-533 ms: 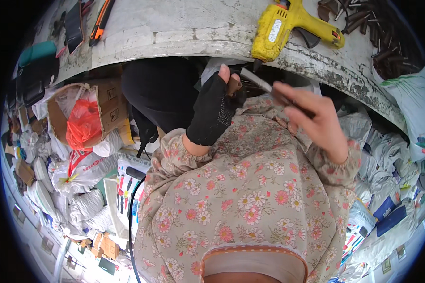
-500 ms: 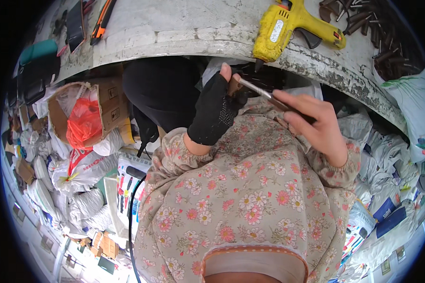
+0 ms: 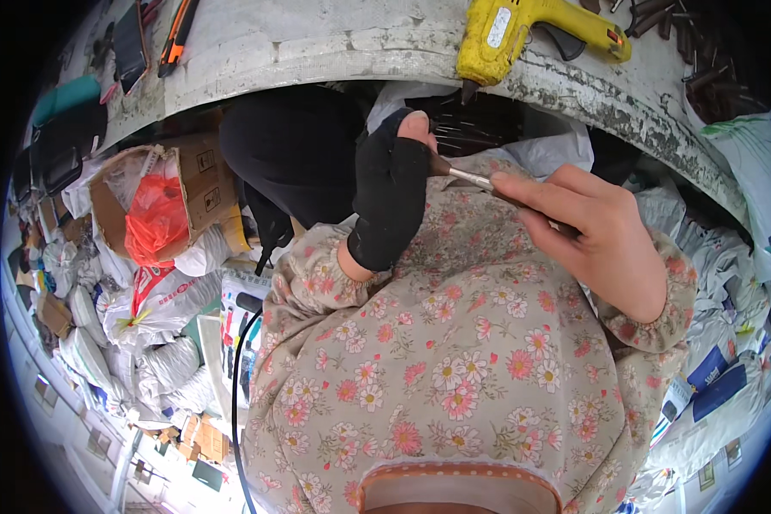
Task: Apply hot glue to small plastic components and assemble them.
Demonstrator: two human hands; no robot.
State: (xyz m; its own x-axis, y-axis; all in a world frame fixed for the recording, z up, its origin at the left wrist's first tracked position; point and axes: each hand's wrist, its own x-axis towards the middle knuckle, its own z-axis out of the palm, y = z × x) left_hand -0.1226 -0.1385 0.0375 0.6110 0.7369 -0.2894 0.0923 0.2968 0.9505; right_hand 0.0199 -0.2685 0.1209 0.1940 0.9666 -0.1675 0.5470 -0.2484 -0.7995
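Observation:
My left hand [image 3: 391, 188], in a black fingerless glove, is closed in front of my lap, thumb up. A small brown piece [image 3: 439, 165] sticks out on its right side; the rest is hidden by the fingers. My right hand [image 3: 604, 231], bare, grips a slim tool [image 3: 471, 178] with a silvery metal shaft and a dark brown handle. The shaft points left and its end meets the brown piece. Just beyond the hands, dark rods with shiny metal ends [image 3: 471, 124] lie under the table edge, their kind unclear.
A yellow hot glue gun [image 3: 495, 43] lies on the worn white table [image 3: 317, 47], nozzle over its edge. Brown rods with metal pins [image 3: 709, 86] are piled at far right, and an orange-black utility knife [image 3: 178, 36] lies at left. A cardboard box [image 3: 193, 193] holds a red bag [image 3: 156, 223].
My right hand has moved right and slightly down, and the tool lies flatter. My left hand has turned more upright. The view has shifted slightly.

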